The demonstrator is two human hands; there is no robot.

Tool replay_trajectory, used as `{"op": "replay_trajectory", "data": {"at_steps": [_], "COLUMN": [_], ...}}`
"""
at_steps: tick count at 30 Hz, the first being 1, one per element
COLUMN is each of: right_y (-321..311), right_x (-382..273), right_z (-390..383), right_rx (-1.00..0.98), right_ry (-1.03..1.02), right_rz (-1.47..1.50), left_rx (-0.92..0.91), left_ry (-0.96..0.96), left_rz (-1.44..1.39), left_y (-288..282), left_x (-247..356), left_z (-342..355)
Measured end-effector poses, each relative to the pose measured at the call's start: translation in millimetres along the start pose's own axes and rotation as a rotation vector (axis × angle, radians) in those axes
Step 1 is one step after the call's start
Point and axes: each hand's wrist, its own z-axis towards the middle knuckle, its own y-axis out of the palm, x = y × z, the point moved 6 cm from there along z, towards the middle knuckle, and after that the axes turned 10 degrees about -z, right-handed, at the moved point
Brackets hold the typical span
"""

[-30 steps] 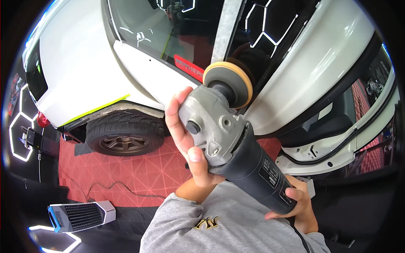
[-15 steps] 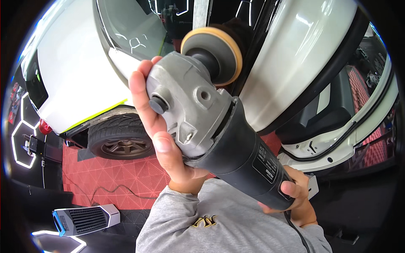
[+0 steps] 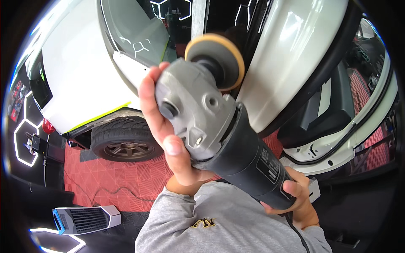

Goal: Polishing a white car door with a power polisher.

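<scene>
I hold a corded rotary polisher with both hands. It lies diagonally, its grey metal head up and left, its black body down to the right. My left hand is wrapped round the head from the left, thumb and fingers showing. Around the rear end of the body my right hand is closed, its thumb on top. The round yellow-edged pad faces a dark glossy strip of the car, beside a white panel. Whether the pad touches it I cannot tell. The cord hangs down from the rear end.
A white car body with a tyre stands to the left. To the right is an open door area with a dark seat. A grey box-shaped blower or fan and a dark cable lie on the red tiled floor.
The polisher's head and my left hand have shifted slightly right and down, and the pad with them. The view has moved a little. Both hands keep their grip.
</scene>
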Motion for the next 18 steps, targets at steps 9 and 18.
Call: {"op": "replay_trajectory", "data": {"at_steps": [9,18], "right_y": [-46,-84], "right_x": [-27,-69], "right_z": [64,109], "right_rx": [0.085,0.14], "right_ry": [-0.025,-0.165], "right_rz": [-0.228,-0.185], "left_rx": [-0.41,-0.216], "left_ry": [-0.199,0.299], "left_rz": [-0.886,-0.203], "left_y": [86,116], "left_x": [15,41], "left_z": [64,110]}}
